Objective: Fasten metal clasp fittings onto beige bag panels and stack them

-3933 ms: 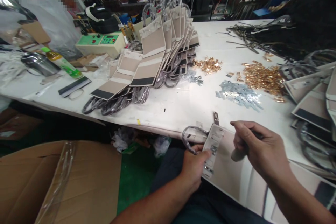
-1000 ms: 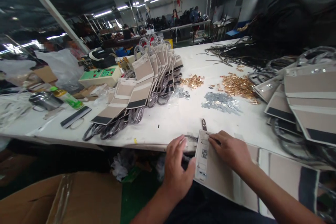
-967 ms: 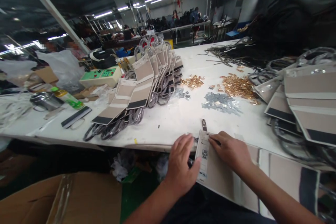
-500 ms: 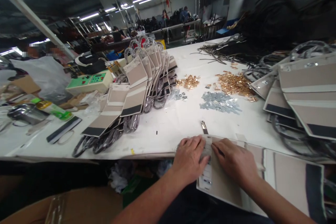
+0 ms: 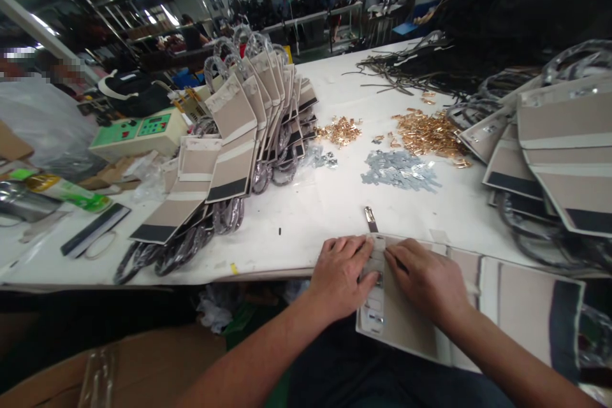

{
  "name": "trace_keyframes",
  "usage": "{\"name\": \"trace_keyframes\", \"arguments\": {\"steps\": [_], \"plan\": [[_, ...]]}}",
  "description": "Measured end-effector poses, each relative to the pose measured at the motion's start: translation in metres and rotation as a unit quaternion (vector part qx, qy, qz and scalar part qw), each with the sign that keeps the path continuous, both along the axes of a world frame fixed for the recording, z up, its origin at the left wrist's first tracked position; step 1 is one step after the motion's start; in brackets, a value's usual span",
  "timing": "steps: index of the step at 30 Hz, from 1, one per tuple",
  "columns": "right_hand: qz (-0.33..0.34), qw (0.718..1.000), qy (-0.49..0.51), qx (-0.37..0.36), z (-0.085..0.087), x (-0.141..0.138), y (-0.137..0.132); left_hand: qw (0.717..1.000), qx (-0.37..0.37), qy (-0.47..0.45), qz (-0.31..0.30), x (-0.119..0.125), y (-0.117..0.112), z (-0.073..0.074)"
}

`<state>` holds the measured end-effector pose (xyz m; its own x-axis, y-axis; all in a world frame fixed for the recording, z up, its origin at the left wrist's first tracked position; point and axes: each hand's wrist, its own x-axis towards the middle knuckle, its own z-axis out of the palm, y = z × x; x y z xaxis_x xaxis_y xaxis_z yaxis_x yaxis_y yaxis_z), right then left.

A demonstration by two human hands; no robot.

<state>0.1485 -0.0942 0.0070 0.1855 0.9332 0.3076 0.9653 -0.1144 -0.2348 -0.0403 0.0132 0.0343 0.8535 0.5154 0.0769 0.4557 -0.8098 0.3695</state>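
A flat beige bag panel with a dark band lies across the table's near edge and over my lap. My left hand lies flat, fingers stretched, on the panel's white end strip. Just to its right, my right hand presses the same end with fingers flat and together. The two hands almost touch over the strip. A small metal tool lies on the table just beyond my fingertips.
A leaning row of finished beige panels with clear-wrapped handles stands at centre left. Piles of gold clips and silver plates lie in the middle. More panels stack at right. A green control box sits far left, a cardboard box below.
Both hands moved together onto the panel's end strip and flattened on it. The wrapped handle once visible at my left hand is now hidden. The view shifted slightly downward.
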Motion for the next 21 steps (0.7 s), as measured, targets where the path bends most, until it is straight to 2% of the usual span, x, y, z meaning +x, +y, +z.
{"name": "trace_keyframes", "arguments": {"steps": [5,8,10,11,12,15,21], "plan": [[0.022,0.991,0.12,-0.058,0.011,0.021,0.013,1.0,-0.005,-0.005,0.01,0.0,0.0,0.004],[-0.024,0.981,0.184,-0.051,0.02,0.056,0.037,1.0,-0.012,-0.013,0.014,-0.001,0.001,0.003],[-0.084,0.983,0.152,-0.063,0.027,0.086,0.059,1.0,-0.009,-0.021,0.014,-0.002,0.002,0.002],[-0.112,0.983,0.118,-0.091,0.03,0.101,0.071,1.0,-0.007,-0.025,0.015,-0.003,0.002,0.001],[-0.142,0.978,0.087,-0.124,0.032,0.115,0.081,0.999,-0.004,-0.029,0.016,-0.004,0.002,0.0],[-0.207,0.963,0.051,-0.163,0.034,0.146,0.104,0.999,0.0,-0.035,0.022,-0.006,0.002,-0.004],[-0.243,0.947,0.041,-0.206,0.023,0.155,0.105,0.999,-0.006,-0.042,0.013,-0.007,0.002,-0.008]]}}
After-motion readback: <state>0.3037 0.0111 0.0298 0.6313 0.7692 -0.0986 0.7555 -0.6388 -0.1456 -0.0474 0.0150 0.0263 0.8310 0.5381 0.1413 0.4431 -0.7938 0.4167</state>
